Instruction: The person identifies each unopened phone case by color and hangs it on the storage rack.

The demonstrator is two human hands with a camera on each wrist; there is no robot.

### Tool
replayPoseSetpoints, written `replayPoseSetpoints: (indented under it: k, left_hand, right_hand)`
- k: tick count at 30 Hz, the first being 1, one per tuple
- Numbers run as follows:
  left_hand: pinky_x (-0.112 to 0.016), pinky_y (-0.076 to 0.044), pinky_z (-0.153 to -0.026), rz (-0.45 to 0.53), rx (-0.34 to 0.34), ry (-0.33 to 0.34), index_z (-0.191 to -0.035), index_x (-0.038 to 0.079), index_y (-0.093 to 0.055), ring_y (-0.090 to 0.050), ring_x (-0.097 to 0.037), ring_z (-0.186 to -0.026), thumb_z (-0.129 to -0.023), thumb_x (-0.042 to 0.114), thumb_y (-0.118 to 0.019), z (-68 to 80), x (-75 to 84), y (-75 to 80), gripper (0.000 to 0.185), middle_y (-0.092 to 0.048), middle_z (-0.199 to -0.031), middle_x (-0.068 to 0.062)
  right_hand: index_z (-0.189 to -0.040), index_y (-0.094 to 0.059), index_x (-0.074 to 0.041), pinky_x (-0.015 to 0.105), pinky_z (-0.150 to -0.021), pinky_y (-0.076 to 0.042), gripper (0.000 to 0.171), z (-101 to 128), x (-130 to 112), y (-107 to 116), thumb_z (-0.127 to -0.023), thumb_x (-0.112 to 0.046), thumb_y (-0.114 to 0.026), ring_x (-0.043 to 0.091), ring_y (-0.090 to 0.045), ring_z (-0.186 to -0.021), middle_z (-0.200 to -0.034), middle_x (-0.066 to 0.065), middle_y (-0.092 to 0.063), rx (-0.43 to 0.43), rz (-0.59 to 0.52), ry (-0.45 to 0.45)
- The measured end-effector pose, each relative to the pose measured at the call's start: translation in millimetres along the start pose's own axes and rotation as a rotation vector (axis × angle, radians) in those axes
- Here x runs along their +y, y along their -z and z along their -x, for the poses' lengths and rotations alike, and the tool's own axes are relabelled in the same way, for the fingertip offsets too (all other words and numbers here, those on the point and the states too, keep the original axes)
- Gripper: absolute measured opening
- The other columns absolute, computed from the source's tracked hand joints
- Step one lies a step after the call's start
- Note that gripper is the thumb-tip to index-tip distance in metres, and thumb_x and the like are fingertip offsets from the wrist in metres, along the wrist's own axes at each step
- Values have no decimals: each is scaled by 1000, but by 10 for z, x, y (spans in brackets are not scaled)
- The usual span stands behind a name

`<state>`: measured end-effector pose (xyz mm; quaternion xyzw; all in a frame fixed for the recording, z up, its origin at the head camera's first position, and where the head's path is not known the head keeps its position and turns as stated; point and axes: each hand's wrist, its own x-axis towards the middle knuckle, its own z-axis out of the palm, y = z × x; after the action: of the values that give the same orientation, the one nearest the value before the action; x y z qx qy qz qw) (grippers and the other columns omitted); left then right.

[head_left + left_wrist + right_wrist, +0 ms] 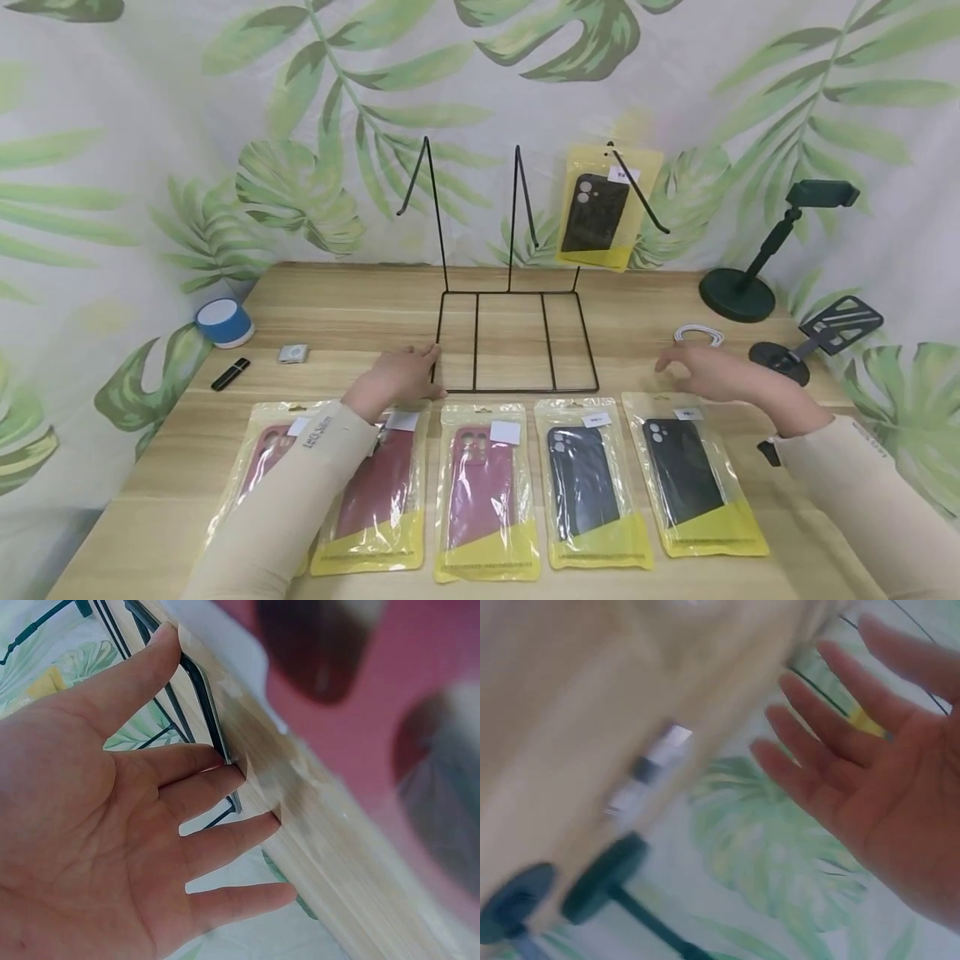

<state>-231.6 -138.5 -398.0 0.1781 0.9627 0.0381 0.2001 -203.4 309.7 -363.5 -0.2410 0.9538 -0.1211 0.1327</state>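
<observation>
In the head view, a black wire display rack (517, 390) stands at the middle of the table, with three upright hooks. My left hand (397, 377) is at the front left corner of its base; in the left wrist view, the thumb and index fingertip of that hand (127, 825) touch the rack's bar (201, 686), fingers mostly straight. A packaged black phone case (596, 212) hangs on the right hook. My right hand (705, 372) is held above the table, right of the rack. Its fingers are relaxed and hold nothing in the right wrist view (877, 772).
In front lie packaged phone cases: red-pink ones (480, 492) at left and centre, a dark blue one (581, 483) and a black one (684, 471). A white cable (699, 334), green stand (738, 296) and grey stand (780, 360) are right; a blue speaker-like cylinder (224, 322) is left.
</observation>
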Motion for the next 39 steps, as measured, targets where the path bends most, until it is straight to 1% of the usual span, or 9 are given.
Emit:
replayPoseSetpoints:
  k: [3, 8, 15, 18, 24, 28, 32, 36, 39]
  left_hand:
    - [-65, -25, -116, 9, 1, 7, -157, 2, -22, -27, -46, -146, -96, 46, -61, 13, -28, 13, 85, -22, -164, -14]
    - [-68, -22, -116, 26, 1, 10, -157, 2, -22, -26, -47, -147, -96, 45, -61, 22, -31, 42, 84, -22, -164, -15]
    - [-68, -22, -116, 9, -7, 18, -157, 2, -21, -25, -47, -147, -96, 46, -60, 8, -32, 57, 85, -21, -164, -14]
    - [-68, -21, -116, 8, -7, 20, -158, 3, -20, -25, -47, -147, -96, 47, -59, -16, -47, 39, 85, -21, -164, -14]
    - [-68, -21, -116, 2, -10, 19, -158, 4, -20, -24, -46, -147, -97, 47, -58, -47, -56, 13, 84, -21, -165, -13]
    - [-68, -22, -116, 4, -15, 14, -158, 4, -20, -25, -47, -147, -97, 47, -58, -49, -44, 8, 83, -21, -165, -14]
    - [-68, -23, -116, 1, -15, 12, -157, 3, -21, -25, -47, -147, -97, 46, -58, -43, -34, 2, 83, -21, -164, -14]
    - [-67, -23, -116, 1, -14, 10, -157, 3, -21, -25, -47, -147, -98, 46, -57, -34, -28, -2, 82, -22, -164, -15]
    - [-67, -23, -116, 0, -17, 1, -157, 3, -21, -25, -47, -147, -98, 46, -57, -35, -23, -12, 82, -21, -164, -15]
  right_hand:
    - [-108, -67, 0, 50, -86, -54, 25, 30, 64, -126, -85, -8, -73, 36, -65, -103, -108, 15, -69, -54, -56, -43]
    - [-104, -67, -2, 43, -78, -53, 23, 43, 184, -240, -84, -9, -74, 22, -62, -88, -95, 7, -67, -36, -42, -116]
    - [-89, -66, -6, 27, -60, -42, 3, 62, 286, -290, -89, -9, -67, 14, -50, -68, -78, 1, -58, -50, -96, -173]
    - [-84, -66, -8, 27, -59, -41, 6, 58, 326, -310, -89, -11, -68, 13, -49, -67, -76, 0, -58, -40, -92, -173]
    - [-90, -64, -9, 30, -64, -44, 6, 109, 380, -324, -94, -13, -63, 13, -54, -71, -81, 0, -64, 47, -92, -184]
    - [-98, -63, -9, 38, -70, -50, 7, 198, 356, -242, -97, -16, -61, 21, -64, -81, -91, 7, -71, 188, -102, -188]
    - [-104, -65, -8, 42, -71, -51, 16, 287, 279, -151, -100, -22, -60, 30, -66, -87, -94, 13, -72, 414, -125, -185]
    - [-104, -71, -8, 24, -66, -47, 14, 347, 188, -119, -98, -19, -64, 5, -62, -83, -90, 11, -74, 664, -127, -133]
    - [-100, -74, -8, 10, -63, -43, 10, 389, 103, -87, -92, -4, -68, -16, -53, -80, -89, 2, -75, 817, -144, -15]
